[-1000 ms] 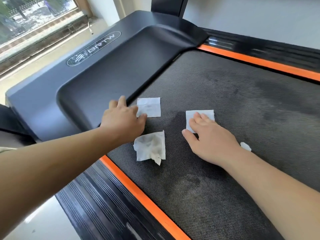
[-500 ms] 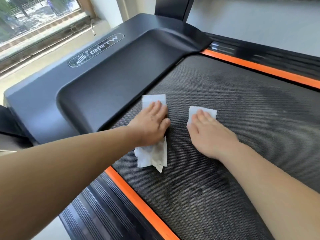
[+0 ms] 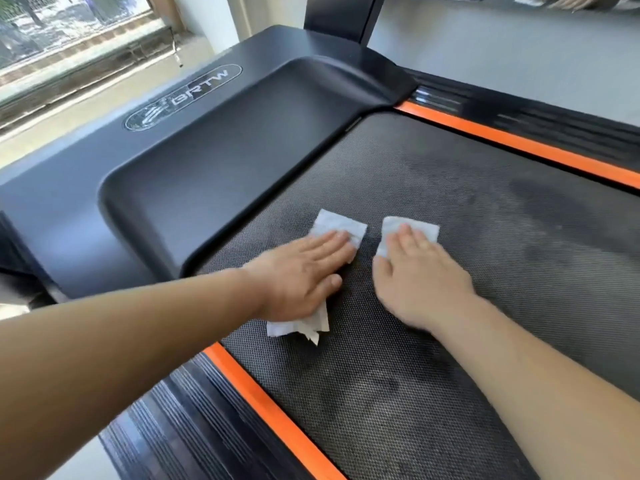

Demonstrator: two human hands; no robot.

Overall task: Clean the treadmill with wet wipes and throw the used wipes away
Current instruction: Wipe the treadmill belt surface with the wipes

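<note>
Down low, a crumpled wipe [image 3: 300, 327] pokes out under the left hand [image 3: 300, 275]. Both hands lie flat and spread on the treadmill belt [image 3: 433, 393]. The right hand [image 3: 420, 278] presses a folded wipe [image 3: 408, 228]; the left hand presses another wipe [image 3: 337, 224], near the black cover [image 3: 214, 161].

Window [image 3: 69, 26] (upper left), pale floor [image 3: 519, 57]

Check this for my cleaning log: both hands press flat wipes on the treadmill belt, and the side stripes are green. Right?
Nearly. The head view shows the left hand and right hand flat on wipes on the belt, but the stripes are orange.
</note>
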